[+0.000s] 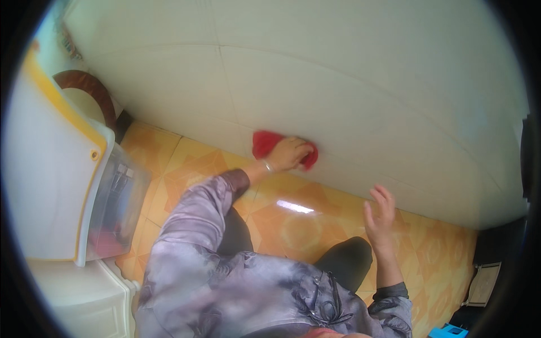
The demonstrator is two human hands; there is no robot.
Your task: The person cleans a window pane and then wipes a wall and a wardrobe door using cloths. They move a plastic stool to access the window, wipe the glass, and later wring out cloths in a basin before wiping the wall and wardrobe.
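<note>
My left hand (288,153), with a bracelet at its wrist, presses a crumpled red cloth (265,143) against the lower part of a white tiled wall (321,97). Part of the cloth is hidden beneath the palm and fingers. The cloth and hand look slightly blurred. To the right, my right hand (380,217) is raised above the floor near the foot of the wall, fingers spread and holding nothing. Both knees, in dark trousers, are bent over the orange patterned floor tiles (298,230).
At left, a clear plastic storage box (120,207) with a yellow-edged white lid (63,169) sits by a white cabinet (93,304). Behind it shows a round brown-rimmed object (95,91). Dark furniture (498,241) and a blue object (448,331) are at right.
</note>
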